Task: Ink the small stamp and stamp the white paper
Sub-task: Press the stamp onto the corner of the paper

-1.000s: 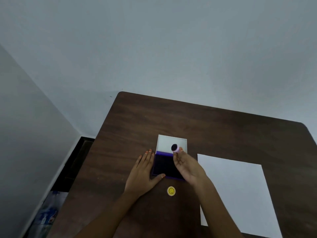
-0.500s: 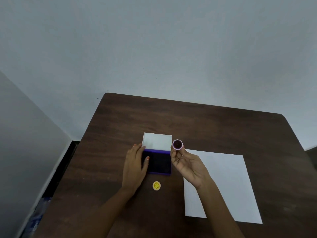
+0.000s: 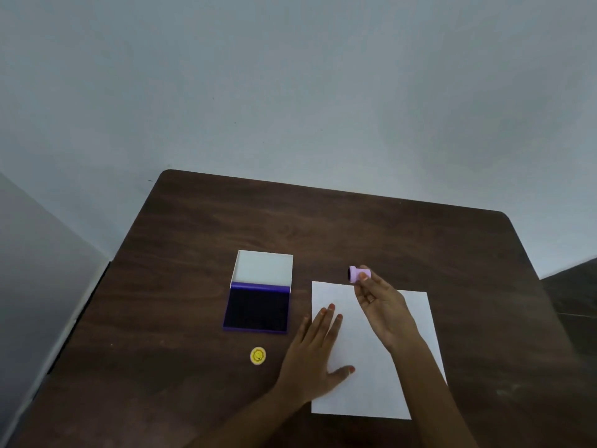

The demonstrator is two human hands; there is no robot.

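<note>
My right hand (image 3: 382, 307) pinches a small pink stamp (image 3: 357, 274) by its barrel, held on its side with the dark face pointing left, just above the far edge of the white paper (image 3: 410, 344). My left hand (image 3: 315, 354) lies flat with fingers spread on the paper's left edge. The ink pad (image 3: 256, 311) sits open to the left of the paper, with a dark purple pad and its white lid (image 3: 263, 268) folded back.
A small yellow round cap with a smiley (image 3: 257, 355) lies on the dark wooden table (image 3: 181, 286) in front of the ink pad. A pale wall stands behind the table. The table's left edge drops to a dark floor.
My left hand left the ink pad and came to rest on the paper's left edge. My right hand carried the stamp to the right, from beside the pad to above the paper.
</note>
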